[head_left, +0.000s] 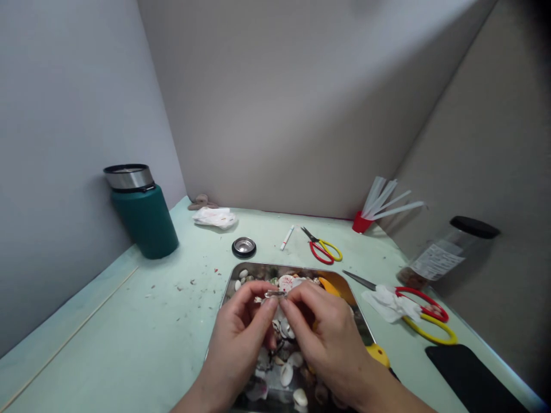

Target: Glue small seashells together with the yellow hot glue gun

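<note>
A small, thin, silvery metal piece is pinched between the fingertips of both hands; it is too small for me to tell its kind. My left hand is closed on its left end, and my right hand on its right end. Both hands hover above a metal tray that holds several seashells, mostly white. A yellow-handled tool lies partly hidden behind my right hand.
Right of the tray lie large scissors with crumpled tissue, a black flat object and a clear jar. Behind are smaller scissors, a round lid, a white stick and a red cup. A green bottle stands left.
</note>
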A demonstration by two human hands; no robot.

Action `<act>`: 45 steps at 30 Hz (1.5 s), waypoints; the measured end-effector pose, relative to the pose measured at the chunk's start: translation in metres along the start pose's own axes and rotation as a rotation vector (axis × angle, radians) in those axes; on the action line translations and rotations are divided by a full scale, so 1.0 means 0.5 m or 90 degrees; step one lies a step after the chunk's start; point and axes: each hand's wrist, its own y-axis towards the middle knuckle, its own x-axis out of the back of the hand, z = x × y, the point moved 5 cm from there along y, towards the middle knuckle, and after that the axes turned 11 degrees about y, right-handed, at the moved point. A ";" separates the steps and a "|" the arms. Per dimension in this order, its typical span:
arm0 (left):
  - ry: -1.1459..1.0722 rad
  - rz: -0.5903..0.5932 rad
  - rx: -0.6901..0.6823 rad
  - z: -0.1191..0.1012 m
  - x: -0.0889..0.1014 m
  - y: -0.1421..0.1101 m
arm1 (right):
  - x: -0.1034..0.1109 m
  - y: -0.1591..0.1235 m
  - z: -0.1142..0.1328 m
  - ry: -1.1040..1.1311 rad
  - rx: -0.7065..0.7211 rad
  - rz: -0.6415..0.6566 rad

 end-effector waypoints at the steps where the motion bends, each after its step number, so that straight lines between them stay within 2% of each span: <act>1: -0.003 -0.001 -0.001 0.001 0.001 0.001 | -0.003 -0.001 -0.001 -0.007 -0.005 0.011; 7: -0.032 0.005 0.016 0.004 0.001 0.003 | -0.013 -0.006 -0.002 -0.022 -0.015 0.056; 21: -0.099 0.046 0.023 0.015 -0.007 0.007 | -0.011 -0.006 -0.006 -0.025 -0.025 0.060; 26: -0.087 0.027 0.037 0.008 -0.006 0.005 | -0.012 -0.002 -0.012 -0.043 -0.022 0.040; 32: -0.077 0.023 0.038 0.007 -0.004 0.005 | -0.009 -0.003 -0.002 -0.100 0.054 0.016; 38: -0.097 0.029 0.003 0.000 -0.001 0.001 | -0.004 -0.006 0.009 -0.184 0.127 -0.012; 45: -0.096 0.047 -0.020 -0.002 -0.001 0.000 | -0.001 -0.007 0.017 -0.194 0.161 -0.020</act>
